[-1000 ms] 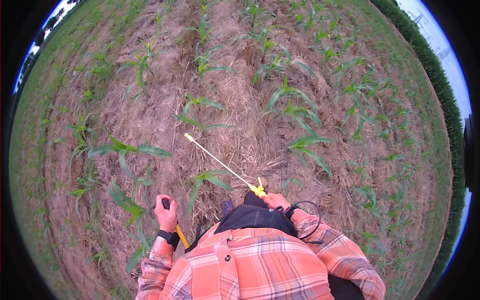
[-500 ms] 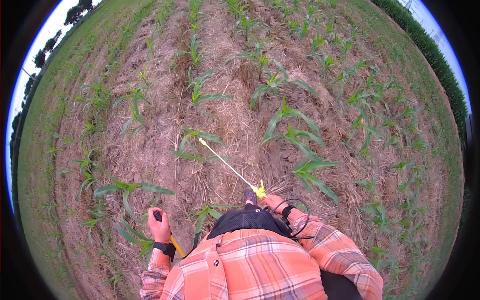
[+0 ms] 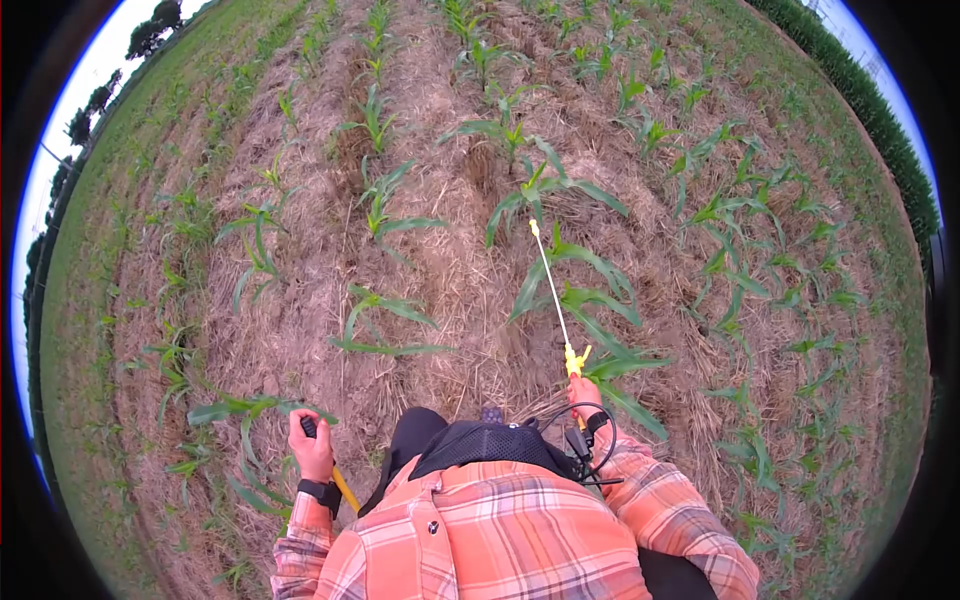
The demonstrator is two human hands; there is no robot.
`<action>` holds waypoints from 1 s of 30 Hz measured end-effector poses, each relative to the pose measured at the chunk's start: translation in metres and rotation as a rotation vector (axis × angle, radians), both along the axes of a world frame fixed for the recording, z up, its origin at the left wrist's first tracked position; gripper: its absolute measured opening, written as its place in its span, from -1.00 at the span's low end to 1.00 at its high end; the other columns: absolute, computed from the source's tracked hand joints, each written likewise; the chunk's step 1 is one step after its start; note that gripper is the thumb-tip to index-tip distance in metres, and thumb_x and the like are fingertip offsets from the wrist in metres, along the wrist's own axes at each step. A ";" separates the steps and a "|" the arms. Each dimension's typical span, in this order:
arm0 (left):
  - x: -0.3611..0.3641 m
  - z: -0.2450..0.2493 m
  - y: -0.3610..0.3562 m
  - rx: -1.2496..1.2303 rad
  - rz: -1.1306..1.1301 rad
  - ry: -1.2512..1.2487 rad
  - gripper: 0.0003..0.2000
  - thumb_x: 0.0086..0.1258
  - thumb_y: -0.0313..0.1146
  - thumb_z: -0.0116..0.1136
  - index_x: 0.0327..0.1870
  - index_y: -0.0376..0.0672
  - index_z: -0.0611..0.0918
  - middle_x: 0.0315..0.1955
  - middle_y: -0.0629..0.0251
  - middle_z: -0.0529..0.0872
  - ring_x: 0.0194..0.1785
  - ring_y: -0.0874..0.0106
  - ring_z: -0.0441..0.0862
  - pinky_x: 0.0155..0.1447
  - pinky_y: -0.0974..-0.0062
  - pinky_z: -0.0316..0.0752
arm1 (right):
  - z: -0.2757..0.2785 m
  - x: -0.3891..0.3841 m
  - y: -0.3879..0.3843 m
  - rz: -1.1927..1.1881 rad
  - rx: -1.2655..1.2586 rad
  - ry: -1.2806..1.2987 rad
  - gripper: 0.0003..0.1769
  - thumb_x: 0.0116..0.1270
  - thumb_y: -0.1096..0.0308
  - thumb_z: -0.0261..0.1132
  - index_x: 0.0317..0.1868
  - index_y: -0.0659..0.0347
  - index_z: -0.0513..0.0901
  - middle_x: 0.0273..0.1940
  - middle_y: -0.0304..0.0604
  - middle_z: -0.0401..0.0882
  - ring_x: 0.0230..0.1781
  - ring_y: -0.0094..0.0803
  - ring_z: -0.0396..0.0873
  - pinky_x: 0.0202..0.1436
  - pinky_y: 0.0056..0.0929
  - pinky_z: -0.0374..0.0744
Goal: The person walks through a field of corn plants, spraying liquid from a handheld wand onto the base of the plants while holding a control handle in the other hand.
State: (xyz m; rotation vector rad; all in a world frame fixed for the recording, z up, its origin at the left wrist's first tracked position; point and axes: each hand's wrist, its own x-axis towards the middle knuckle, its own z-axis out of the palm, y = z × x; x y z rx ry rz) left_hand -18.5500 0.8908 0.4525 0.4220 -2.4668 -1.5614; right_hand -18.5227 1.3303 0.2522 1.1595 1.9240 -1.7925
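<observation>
My right hand grips the yellow handle of a thin spray wand that points forward over a row of young corn plants, its tip near a plant's leaves. A black hose loops from the handle back to my body. My left hand, with a dark watch at the wrist, is closed on the black grip of a yellow pump lever at my left side. I wear an orange plaid shirt with a black strap pad at the chest.
Rows of small corn plants run away from me through dry straw mulch. A hedge borders the field at the right, and trees stand at the far left.
The wand swung from pointing forward-left to pointing forward-right over the right-hand corn row. My right hand moved right with it. The plants slid toward me as I walked forward.
</observation>
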 end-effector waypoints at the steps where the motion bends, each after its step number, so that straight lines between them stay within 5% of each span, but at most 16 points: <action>1: -0.005 0.001 0.001 -0.038 -0.007 0.012 -0.90 0.08 -0.57 0.00 -0.42 -0.19 0.36 -0.68 0.47 0.31 -0.65 0.67 0.23 -0.59 0.65 0.11 | -0.001 -0.002 0.004 -0.057 -0.021 -0.012 -0.58 0.24 0.01 0.00 -0.48 0.24 0.39 -0.76 -0.28 0.31 -0.91 -0.53 0.22 -0.88 -0.54 0.19; 14: -0.100 -0.034 0.005 -0.130 -0.102 0.029 -0.90 0.05 -0.54 0.03 -0.43 -0.20 0.39 -0.67 0.39 0.35 -0.59 0.58 0.27 -0.49 0.61 0.21 | 0.020 -0.056 0.022 -0.329 -0.023 0.084 -0.59 0.25 -0.02 -0.03 -0.49 0.18 0.37 -0.77 -0.30 0.26 -0.88 -0.57 0.20 -0.85 -0.58 0.17; 30: -0.258 -0.035 -0.060 -0.144 -0.082 0.098 -0.91 0.10 -0.52 0.02 -0.40 -0.17 0.39 -0.67 0.46 0.36 -0.62 0.67 0.29 -0.55 0.68 0.20 | 0.040 -0.251 -0.098 0.251 0.132 0.015 -0.62 0.23 0.03 0.02 -0.55 0.16 0.42 -0.78 -0.32 0.30 -0.83 -0.55 0.28 -0.77 -0.55 0.23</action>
